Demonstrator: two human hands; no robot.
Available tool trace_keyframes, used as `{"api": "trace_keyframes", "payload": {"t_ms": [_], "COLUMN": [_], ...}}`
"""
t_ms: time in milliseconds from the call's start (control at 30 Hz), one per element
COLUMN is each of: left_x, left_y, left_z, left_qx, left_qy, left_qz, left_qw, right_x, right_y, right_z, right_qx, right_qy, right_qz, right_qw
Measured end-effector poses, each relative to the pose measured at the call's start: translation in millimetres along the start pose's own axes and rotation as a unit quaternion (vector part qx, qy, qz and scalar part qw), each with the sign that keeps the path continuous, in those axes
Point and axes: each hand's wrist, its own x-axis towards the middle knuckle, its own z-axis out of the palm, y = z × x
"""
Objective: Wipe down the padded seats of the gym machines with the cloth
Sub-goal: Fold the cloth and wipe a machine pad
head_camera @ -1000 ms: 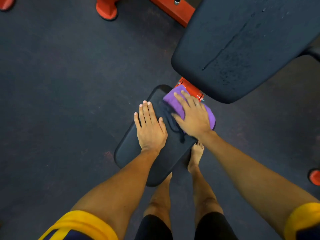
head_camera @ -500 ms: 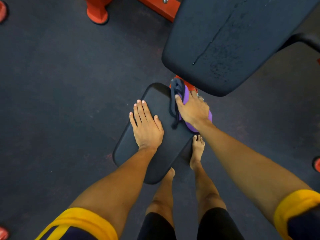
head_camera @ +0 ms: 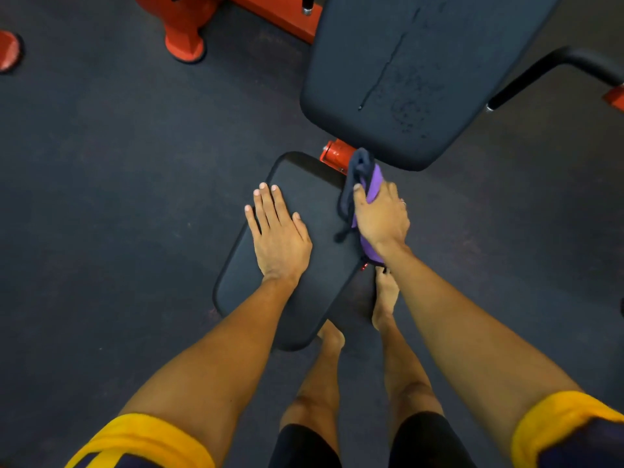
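A black padded seat [head_camera: 314,285] lies low in the middle of the head view. My left hand [head_camera: 278,234] rests flat on its upper left part, fingers straight. My right hand [head_camera: 380,217] grips a purple and dark cloth [head_camera: 373,185] against the seat's right edge; the cloth is bunched and its dark end sticks up past my thumb. A larger black back pad [head_camera: 422,72] stands above the seat, with wet streaks and drops on its surface.
Orange machine frame parts [head_camera: 189,25] and a foot stand at the top left, and an orange bracket [head_camera: 336,153] joins seat and pad. A black handle bar [head_camera: 553,69] reaches out at the right. My bare feet [head_camera: 385,295] stand on dark rubber flooring.
My right hand slid the cloth from the seat's top surface to its right edge, and the cloth went from spread flat to bunched. My left hand stayed on the seat.
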Motion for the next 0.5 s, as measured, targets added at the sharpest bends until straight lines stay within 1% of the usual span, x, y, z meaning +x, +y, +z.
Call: {"api": "trace_keyframes", "payload": {"t_ms": [67,133,200,233,267,300,333,367,400,433,500], "left_x": [-2,-2,-9,-15,-20,-24,-26,-26,-26,-26,-25], "left_y": [1,1,-1,-4,-5,-6,-8,-8,-8,-6,-4], "left_z": [0,-1,-2,-1,0,0,1,1,1,0,0], "left_qx": [-0.012,-0.03,-0.039,-0.036,-0.032,-0.028,-0.024,-0.019,-0.01,-0.003,0.0], "left_qy": [0.002,-0.002,-0.015,-0.018,-0.021,-0.029,-0.036,-0.039,-0.04,-0.043,-0.05], "left_qz": [0.048,0.077,0.134,0.17,0.198,0.214,0.218,0.212,0.205,0.204,0.204], "left_qw": [0.999,0.997,0.99,0.985,0.98,0.976,0.975,0.976,0.978,0.978,0.978], "right_x": [-24,-50,-66,-63,-54,-41,-26,-14,-7,-8,-28], "right_y": [4,18,32,33,28,22,16,9,4,3,4], "right_z": [9,22,31,30,25,21,15,9,5,6,15], "right_qx": [-0.029,-0.07,-0.09,-0.076,-0.04,0.014,0.073,0.12,0.149,0.162,0.166], "right_qy": [0.047,0.072,0.073,0.065,0.058,0.053,0.049,0.048,0.053,0.068,0.103], "right_qz": [-0.065,-0.108,-0.134,-0.129,-0.096,-0.033,0.05,0.119,0.158,0.167,0.132], "right_qw": [0.996,0.989,0.984,0.987,0.993,0.998,0.995,0.984,0.975,0.97,0.972]}}
